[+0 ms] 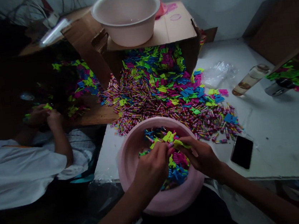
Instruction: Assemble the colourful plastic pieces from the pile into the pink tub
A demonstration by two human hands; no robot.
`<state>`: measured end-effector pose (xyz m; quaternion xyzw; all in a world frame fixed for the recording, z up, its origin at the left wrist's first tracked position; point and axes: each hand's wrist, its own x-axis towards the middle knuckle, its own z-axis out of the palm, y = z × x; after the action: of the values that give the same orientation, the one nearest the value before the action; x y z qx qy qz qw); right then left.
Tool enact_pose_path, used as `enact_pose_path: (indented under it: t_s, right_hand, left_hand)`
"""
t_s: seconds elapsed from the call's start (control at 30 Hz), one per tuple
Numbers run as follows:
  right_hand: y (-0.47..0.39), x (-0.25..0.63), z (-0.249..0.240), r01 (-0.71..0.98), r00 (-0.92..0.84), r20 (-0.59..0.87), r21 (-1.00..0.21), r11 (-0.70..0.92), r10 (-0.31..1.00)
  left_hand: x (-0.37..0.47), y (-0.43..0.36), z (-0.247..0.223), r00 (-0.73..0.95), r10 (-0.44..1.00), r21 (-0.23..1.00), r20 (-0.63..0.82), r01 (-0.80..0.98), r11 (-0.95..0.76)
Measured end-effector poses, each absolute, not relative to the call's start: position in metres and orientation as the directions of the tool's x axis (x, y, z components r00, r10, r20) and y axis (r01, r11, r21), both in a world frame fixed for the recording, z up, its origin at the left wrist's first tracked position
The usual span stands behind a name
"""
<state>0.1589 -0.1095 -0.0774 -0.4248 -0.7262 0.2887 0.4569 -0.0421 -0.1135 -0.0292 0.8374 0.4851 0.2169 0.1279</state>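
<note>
Over a pink basin (pixel 127 154), my two hands meet with fingertips nearly touching. My left hand (pixel 154 163) is closed in a pinch on a small printed tube (pixel 170 145), mostly covered by the fingers. Between the thumb and fingers of my right hand (pixel 203 156) is a yellow-green plastic piece (pixel 181 144), up against the tube; whether the two are joined I cannot tell. Inside the basin lie blue, pink and yellow plastic pieces (pixel 178 173), some with tubes. Just beyond the rim spreads a heap of similar small printed tubes (pixel 137 102).
A cardboard box (pixel 183 25) spills coloured plastic pieces (pixel 157 60) and carries a white basin (pixel 132 31). On the right are a phone (pixel 242 152), a bottle (pixel 251 79), a metal cup (pixel 278 87) and plastic bags (pixel 219 73). A co-worker (pixel 23 169) sits at left, hands on a yellow piece.
</note>
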Motion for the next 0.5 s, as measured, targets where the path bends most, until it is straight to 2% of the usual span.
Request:
enact_pose_path:
  t_s: [0.07, 0.1, 0.27, 0.33, 0.43, 0.5]
  right_hand:
    - [-0.109, 0.158, -0.076, 0.355, -0.203, 0.44, -0.799, 0.485, 0.875]
    - [-0.108, 0.158, -0.075, 0.349, -0.208, 0.438, -0.802, 0.485, 0.874]
    - [-0.107, 0.161, -0.076, 0.316, -0.271, 0.451, -0.793, 0.521, 0.85]
    - [-0.107, 0.157, -0.077, 0.322, -0.23, 0.486, -0.78, 0.537, 0.843]
    - [-0.11, 0.145, -0.075, 0.364, -0.077, 0.499, -0.792, 0.49, 0.863]
    - [-0.112, 0.138, -0.071, 0.374, -0.007, 0.507, -0.798, 0.473, 0.862]
  left_hand:
    - [-0.037, -0.119, -0.032, 0.42, 0.845, 0.352, 0.33, 0.776, -0.523]
    - [-0.036, -0.12, -0.033, 0.42, 0.835, 0.36, 0.356, 0.763, -0.537]
    - [-0.044, -0.111, -0.03, 0.47, 0.834, 0.506, 0.288, 0.665, -0.549]
    - [-0.044, -0.109, -0.029, 0.485, 0.814, 0.44, 0.32, 0.685, -0.581]
    - [-0.036, -0.113, -0.03, 0.436, 0.748, 0.277, 0.5, 0.738, -0.616]
    - [-0.029, -0.116, -0.03, 0.389, 0.706, 0.233, 0.591, 0.756, -0.611]
